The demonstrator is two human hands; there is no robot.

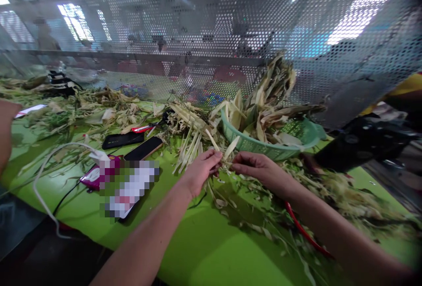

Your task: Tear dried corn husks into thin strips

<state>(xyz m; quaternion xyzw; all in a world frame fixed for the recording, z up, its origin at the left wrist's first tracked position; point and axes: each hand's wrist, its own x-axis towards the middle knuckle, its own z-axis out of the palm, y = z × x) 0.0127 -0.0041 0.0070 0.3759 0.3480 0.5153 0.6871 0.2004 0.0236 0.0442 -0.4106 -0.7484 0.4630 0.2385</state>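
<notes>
Both hands meet over the green table [204, 242], in front of a green plastic basket [263, 147] heaped with dried corn husks [263, 114]. My left hand [204, 167] is closed, its thumb and fingers pinching a pale husk strip [212, 140]. Close beside it, my right hand [255, 167] is also closed, thumb against fingers, at the other side of the same small bunch of husk pieces [231, 146]. What lies between the fingertips is partly hidden. A fan of narrow husk strips [189, 152] rests just left of the hands.
Phones [143, 148] and a purple packet [90, 176] with a white cable [41, 174] lie at left. Husk scraps [99, 110] line the back below a perforated metal screen [198, 35]. More shreds [343, 193] and a black machine part [352, 141] are at right. Another person's arm [5, 132] shows at far left.
</notes>
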